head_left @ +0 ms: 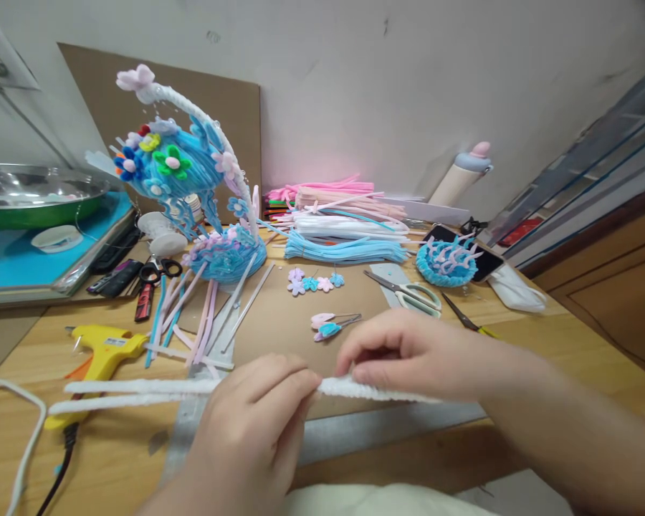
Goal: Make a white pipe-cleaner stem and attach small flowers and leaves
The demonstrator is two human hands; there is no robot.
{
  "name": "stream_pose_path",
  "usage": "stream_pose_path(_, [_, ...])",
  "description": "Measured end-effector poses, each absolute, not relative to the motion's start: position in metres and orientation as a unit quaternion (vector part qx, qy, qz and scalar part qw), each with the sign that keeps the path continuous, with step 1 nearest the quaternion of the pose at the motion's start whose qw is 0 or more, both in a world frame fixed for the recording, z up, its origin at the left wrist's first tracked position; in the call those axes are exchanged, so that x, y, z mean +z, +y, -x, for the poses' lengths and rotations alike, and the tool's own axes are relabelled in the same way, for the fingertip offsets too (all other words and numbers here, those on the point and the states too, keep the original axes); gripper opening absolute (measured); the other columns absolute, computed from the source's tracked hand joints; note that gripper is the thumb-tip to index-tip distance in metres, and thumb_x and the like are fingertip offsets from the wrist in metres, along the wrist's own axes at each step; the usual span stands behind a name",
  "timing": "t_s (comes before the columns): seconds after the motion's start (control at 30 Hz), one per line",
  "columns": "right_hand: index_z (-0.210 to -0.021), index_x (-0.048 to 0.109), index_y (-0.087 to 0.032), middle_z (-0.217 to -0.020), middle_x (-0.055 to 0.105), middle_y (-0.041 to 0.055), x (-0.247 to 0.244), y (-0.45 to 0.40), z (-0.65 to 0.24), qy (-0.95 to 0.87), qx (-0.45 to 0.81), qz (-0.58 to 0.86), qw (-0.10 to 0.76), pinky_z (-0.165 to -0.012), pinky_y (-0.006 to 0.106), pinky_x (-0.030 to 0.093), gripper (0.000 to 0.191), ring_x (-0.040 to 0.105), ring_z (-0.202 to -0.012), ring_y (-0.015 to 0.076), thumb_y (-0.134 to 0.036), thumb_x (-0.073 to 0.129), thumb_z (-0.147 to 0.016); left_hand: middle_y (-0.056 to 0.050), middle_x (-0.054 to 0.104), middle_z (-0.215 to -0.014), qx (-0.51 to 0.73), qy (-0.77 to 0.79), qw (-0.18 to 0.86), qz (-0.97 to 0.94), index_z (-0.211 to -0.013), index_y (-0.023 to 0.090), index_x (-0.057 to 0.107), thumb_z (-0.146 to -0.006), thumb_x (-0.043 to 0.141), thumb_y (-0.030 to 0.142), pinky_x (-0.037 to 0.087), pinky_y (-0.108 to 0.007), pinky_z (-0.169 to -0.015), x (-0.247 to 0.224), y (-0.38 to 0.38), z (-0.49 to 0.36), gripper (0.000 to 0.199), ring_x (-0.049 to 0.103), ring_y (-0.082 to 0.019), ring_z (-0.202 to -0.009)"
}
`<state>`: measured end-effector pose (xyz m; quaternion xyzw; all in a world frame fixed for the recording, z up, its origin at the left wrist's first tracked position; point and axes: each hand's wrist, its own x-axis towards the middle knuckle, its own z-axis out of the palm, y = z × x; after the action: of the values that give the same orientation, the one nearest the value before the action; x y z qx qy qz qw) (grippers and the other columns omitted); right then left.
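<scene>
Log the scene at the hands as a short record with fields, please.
Left hand: closed over white fuzzy stems
Right hand: fingers pinching the same stems
Stems: twisted together between the hands; two loose ends point left
Work surface: flat cardboard on a wooden table
Small flowers: a row in pink, lilac and blue, beyond the hands
Glue gun: yellow, lying to the left, partly behind the loose ends
Scissors: pale-handled pair beyond the right hand
Supplies: blue bundle behind the flowers
</scene>
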<state>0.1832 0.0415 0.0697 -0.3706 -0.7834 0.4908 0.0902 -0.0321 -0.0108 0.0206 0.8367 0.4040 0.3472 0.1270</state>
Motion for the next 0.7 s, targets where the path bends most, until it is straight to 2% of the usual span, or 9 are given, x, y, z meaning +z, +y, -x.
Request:
stream_pose_path(0.1, [-0.094, 0.065, -0.014, -0.077, 0.063, 0.0021, 0.052, 0.056, -0.184, -0.712, 0.598, 0.354, 0.098, -0.055, 0.02, 0.039, 0.023, 0.053, -0.063, 0.0102, -0.032, 0.055, -0.083, 0.0, 0.062, -0.08, 0.326, 0.441, 0.157, -0.821, -0.087, 0.021, 0.057, -0.082, 0.05, 0.012, 0.041, -0.024, -0.065, 0.023, -0.01, 0.034, 0.013, 0.056, -0.012, -0.074])
stream_pose_path(0.2, [-0.085, 0.066, -0.012, -0.067, 0.06, 0.0007, 0.032, 0.051, -0.175, -0.71, 0.587, 0.356, 0.159, -0.052, 0.02, 0.038, 0.021, 0.05, -0.057, 0.0096, -0.031, 0.058, -0.08, 0.002, 0.059, -0.07, 0.308, 0.476, 0.175, -0.805, -0.082, 0.021, 0.056, -0.084, 0.049, 0.015, 0.037, -0.024, -0.058, 0.025, -0.008, 0.037, 0.01, 0.054, -0.012, -0.065])
stream_pose_path(0.27, [-0.081, 0.065, -0.014, -0.064, 0.059, 0.0005, 0.023, 0.036, -0.166, -0.73, 0.511, 0.406, 0.205, -0.051, 0.021, 0.037, 0.019, 0.051, -0.057, 0.0109, -0.03, 0.056, -0.081, 0.002, 0.058, -0.069, 0.317, 0.493, 0.156, -0.795, -0.081, 0.021, 0.057, -0.084, 0.049, 0.017, 0.036, -0.024, -0.057, 0.025, -0.007, 0.039, 0.009, 0.053, -0.013, -0.065])
stream_pose_path(0.4, [-0.087, 0.064, -0.018, -0.076, 0.064, 0.0026, 0.019, 0.0, -0.152, -0.808, 0.289, 0.435, 0.273, -0.06, 0.023, 0.04, 0.016, 0.057, -0.07, 0.0135, -0.022, 0.048, -0.087, 0.002, 0.058, -0.068, 0.336, 0.508, 0.124, -0.784, -0.079, 0.021, 0.057, -0.083, 0.051, 0.019, 0.036, -0.024, -0.058, 0.023, -0.005, 0.04, 0.008, 0.053, -0.013, -0.065])
stream_pose_path(0.57, [-0.086, 0.06, -0.016, -0.065, 0.056, 0.0024, 0.029, -0.021, -0.147, -0.883, 0.054, 0.395, 0.249, -0.057, 0.027, 0.032, 0.017, 0.049, -0.062, 0.0142, -0.017, 0.044, -0.088, 0.001, 0.056, -0.066, 0.329, 0.51, 0.086, -0.79, -0.074, 0.02, 0.055, -0.084, 0.049, 0.021, 0.035, -0.025, -0.056, 0.021, -0.006, 0.037, 0.011, 0.052, -0.014, -0.063])
stream_pose_path(0.7, [-0.078, 0.059, -0.016, -0.061, 0.052, 0.0015, 0.036, -0.026, -0.149, -0.884, -0.013, 0.397, 0.247, -0.054, 0.028, 0.028, 0.018, 0.045, -0.059, 0.0144, -0.016, 0.044, -0.087, 0.0, 0.057, -0.069, 0.334, 0.483, 0.038, -0.808, -0.076, 0.019, 0.056, -0.084, 0.049, 0.019, 0.035, -0.026, -0.056, 0.022, -0.01, 0.036, 0.01, 0.052, -0.015, -0.064])
